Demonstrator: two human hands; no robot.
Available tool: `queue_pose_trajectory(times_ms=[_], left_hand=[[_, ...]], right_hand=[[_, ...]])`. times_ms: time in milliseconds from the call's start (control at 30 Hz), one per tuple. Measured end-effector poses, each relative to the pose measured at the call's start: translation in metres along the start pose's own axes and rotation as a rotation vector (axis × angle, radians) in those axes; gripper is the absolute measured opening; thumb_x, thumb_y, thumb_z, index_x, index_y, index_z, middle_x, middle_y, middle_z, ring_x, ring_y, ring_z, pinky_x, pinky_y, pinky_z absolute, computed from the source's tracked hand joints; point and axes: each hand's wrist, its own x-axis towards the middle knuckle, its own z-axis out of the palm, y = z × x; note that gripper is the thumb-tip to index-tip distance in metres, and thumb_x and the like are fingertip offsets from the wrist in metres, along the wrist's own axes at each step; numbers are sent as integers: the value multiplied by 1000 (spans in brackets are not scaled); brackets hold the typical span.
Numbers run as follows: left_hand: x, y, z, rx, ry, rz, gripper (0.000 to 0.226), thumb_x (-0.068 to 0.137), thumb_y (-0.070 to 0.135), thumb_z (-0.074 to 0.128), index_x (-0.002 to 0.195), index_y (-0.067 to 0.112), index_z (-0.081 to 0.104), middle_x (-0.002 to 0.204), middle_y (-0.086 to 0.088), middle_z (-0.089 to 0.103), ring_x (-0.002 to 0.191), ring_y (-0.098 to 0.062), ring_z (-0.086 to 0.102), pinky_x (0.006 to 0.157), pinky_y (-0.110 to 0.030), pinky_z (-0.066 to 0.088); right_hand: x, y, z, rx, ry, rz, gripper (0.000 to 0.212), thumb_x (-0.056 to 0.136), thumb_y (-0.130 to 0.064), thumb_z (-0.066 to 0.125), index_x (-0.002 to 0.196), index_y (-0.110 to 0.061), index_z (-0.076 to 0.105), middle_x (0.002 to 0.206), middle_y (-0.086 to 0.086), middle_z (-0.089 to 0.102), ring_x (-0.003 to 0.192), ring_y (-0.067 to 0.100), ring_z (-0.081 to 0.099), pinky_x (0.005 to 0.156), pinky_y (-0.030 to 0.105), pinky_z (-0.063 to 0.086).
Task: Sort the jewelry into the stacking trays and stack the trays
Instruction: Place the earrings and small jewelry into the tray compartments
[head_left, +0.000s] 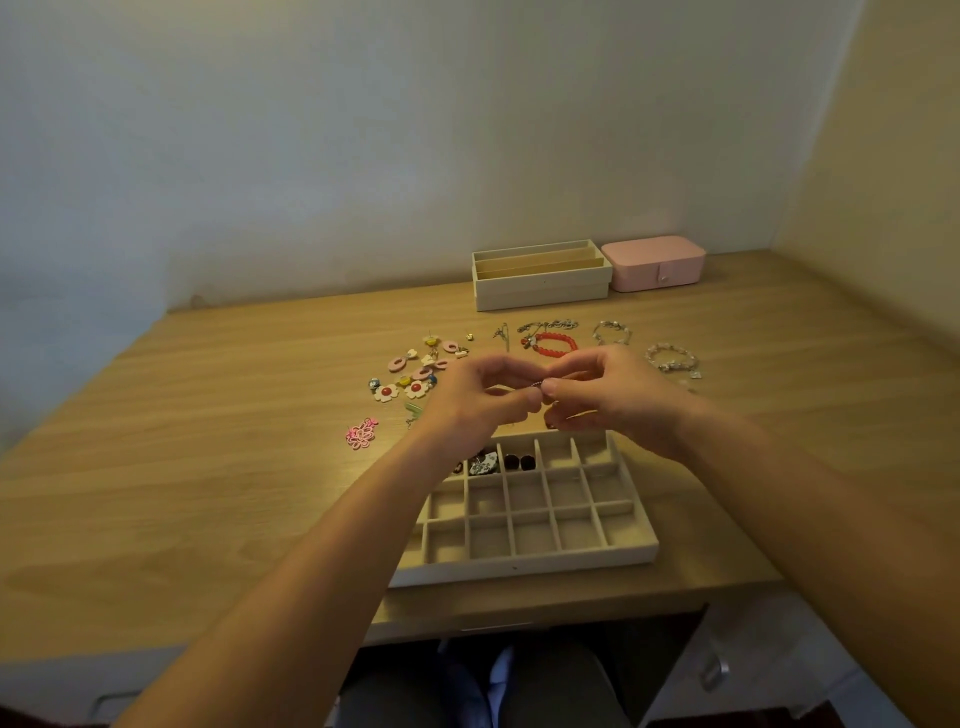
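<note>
At the left of the wooden surface (208, 441) the unsorted pieces wait: a pink knotted ornament (361, 434), then a scatter of glossy, flat flower-shaped earrings (410, 374). Over the near tray the left hand (478, 395) and the right hand (608, 395) meet, each pinching an end of a small silvery piece (537, 383), perhaps a ring or a clasp; it is too small to tell. Sorting looks barely begun: the grid tray (519, 564), soft-lined and pale, holds dark pieces only in its far-left cells. Next, I'd say, the piece needs lowering into a free cell. Behind stand two stacked trays (540, 296) with long slots. To the right lie a red bead bracelet (550, 353), a smooth pink case (657, 262) and pale beaded bracelets (675, 364).
</note>
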Motion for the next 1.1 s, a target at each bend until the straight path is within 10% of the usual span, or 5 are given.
queue_pose_trajectory(times_ms=[367,600,800,1100], left_hand=[[5,-15,0,60,-66,-63,7,85,13,79,92,13,76,86,-4,75,77,-19,71,76,-43,62],[9,-18,-3,318,-45,-30,3,86,27,79,87,29,79,78,-6,73,64,-14,56,65,-30,49],[14,-30,-8,489,-32,-57,6,86,30,77,86,35,79,95,14,74,93,-13,64,89,-45,55],[11,-34,-5,511,-108,-30,12,82,28,82,84,39,77,90,19,73,94,-6,66,90,-45,56]], right_hand=[[2,7,-17,-181,-148,58,12,92,-20,73,100,-11,74,90,9,76,81,23,75,73,35,64],[5,6,-12,-681,-101,-172,13,91,-24,74,80,-32,75,76,-13,66,72,0,60,57,9,45],[9,9,-6,-1155,-71,-243,12,91,-40,69,99,-34,77,82,-19,58,82,5,57,74,31,55],[6,18,3,-1311,-121,-455,15,94,-40,66,106,-36,74,98,-16,65,87,6,55,74,25,49]])
